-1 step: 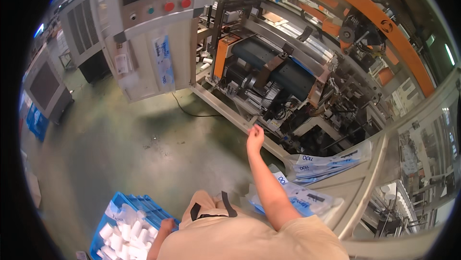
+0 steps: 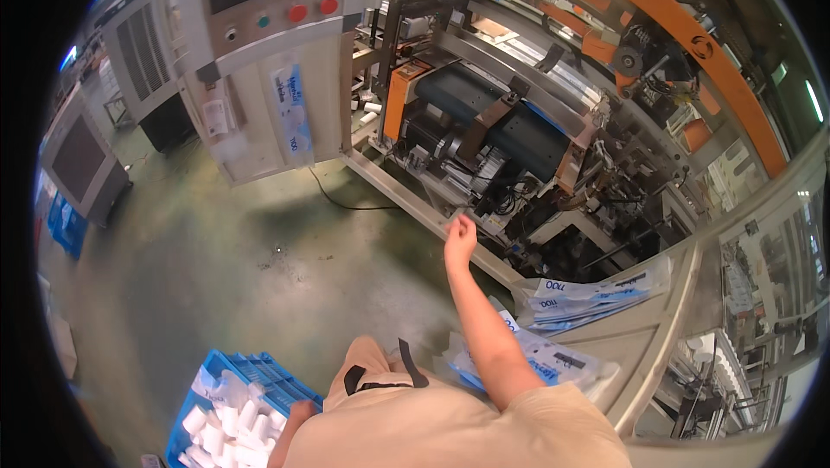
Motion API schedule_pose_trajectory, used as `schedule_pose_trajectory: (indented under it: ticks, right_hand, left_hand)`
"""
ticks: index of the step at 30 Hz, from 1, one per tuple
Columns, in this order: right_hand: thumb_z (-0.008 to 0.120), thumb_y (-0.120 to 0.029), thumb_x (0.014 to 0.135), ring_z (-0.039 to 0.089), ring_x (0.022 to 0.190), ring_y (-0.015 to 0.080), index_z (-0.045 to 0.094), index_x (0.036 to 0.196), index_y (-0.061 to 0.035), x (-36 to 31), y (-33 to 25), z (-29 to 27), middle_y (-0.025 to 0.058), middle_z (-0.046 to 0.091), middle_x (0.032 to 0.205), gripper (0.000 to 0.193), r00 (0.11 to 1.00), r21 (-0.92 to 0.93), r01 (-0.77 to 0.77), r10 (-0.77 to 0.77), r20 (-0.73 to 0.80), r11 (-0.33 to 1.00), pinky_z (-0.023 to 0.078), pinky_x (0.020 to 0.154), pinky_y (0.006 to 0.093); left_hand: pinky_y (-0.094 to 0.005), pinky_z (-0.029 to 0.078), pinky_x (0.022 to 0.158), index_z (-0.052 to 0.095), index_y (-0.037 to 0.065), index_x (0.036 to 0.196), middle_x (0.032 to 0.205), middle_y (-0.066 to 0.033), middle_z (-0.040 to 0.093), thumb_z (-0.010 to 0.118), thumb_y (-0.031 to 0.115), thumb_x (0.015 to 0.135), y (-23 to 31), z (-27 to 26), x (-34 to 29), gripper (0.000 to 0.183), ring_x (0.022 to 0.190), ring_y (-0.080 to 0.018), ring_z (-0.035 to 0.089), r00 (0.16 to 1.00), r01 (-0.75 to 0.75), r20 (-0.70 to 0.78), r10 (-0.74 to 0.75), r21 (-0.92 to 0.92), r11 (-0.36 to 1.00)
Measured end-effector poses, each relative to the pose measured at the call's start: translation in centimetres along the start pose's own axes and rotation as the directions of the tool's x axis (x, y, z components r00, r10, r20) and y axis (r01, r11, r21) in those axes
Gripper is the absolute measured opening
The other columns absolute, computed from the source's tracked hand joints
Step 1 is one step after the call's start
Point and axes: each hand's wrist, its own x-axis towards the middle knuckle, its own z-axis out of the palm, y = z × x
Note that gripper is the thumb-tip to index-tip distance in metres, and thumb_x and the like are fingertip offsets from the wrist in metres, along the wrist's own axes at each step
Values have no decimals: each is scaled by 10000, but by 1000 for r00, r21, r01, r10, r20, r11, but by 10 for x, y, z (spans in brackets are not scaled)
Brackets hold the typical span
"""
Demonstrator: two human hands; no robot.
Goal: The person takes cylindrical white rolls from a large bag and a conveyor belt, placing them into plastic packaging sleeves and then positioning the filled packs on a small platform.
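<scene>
My right arm reaches forward over the machine's lower frame rail (image 2: 400,197). At its end my right hand (image 2: 461,241) is closed, fingers curled in and nothing visible in them. Beyond it is the machine's open lower section, with a dark roller cover (image 2: 458,98) and a motor (image 2: 432,137). Low on the left, my left hand (image 2: 302,413) is beside a blue crate (image 2: 275,379); its fingers are mostly hidden, and I cannot tell whether it touches the rim. White rolls (image 2: 226,436) and a clear plastic bag (image 2: 226,388) lie in the crate.
Printed plastic packaging bags (image 2: 596,297) rest on the machine's ledge at right, with more bags (image 2: 558,362) near my right arm. A control panel (image 2: 285,14) with red buttons stands ahead. A black cable (image 2: 346,207) crosses the green floor. Grey cabinets (image 2: 85,152) stand far left.
My right hand has risen very slightly, its fingers still curled. The view has shifted a little. My left hand stays by the crate.
</scene>
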Motion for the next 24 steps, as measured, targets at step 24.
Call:
schedule_pose_trajectory:
  ticks: [24]
  right_hand:
    - [510,-345,847,491,1098,326,486,1209,-71,642,-80,83,177,546,1128,455,942,-854,244,-320,97,460,424,881,410]
  left_hand:
    - [-335,446,650,564,148,1021,843,14,575,485,249,866,479,116,148,201,802,-113,542,998,-3,64,24,-306,952]
